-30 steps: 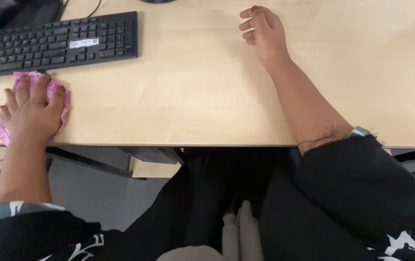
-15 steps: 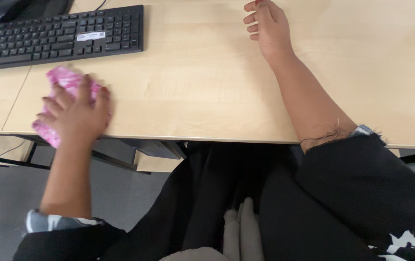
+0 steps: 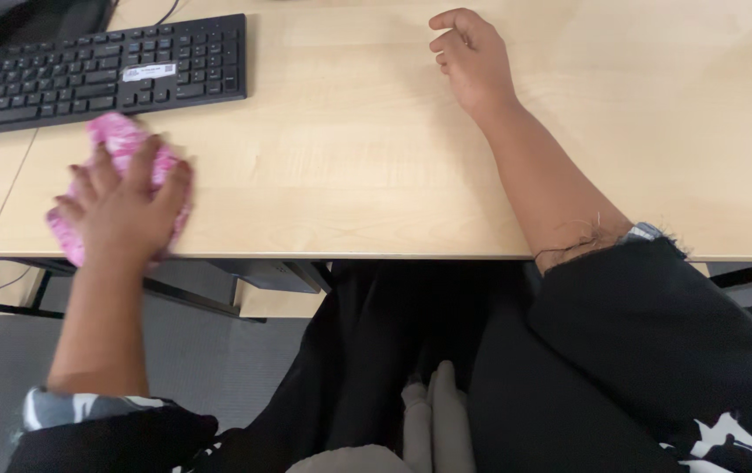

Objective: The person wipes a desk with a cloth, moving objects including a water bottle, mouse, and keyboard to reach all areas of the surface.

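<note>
Under your left hand (image 3: 122,215) lies a crumpled pink cloth (image 3: 122,149), soft fabric mottled in lighter and darker pink, bunched into an uneven wad rather than spread flat. You press it flat-palmed against the pale wooden desk top (image 3: 350,158), fingers splayed over it, so most of its middle is covered. One lobe pokes out past your fingertips, toward the desk's far side; another shows at the left of your wrist, right at the desk's near edge. The cloth sits at the front left part of the desk, touching the surface, with its edges slightly blurred.
</note>
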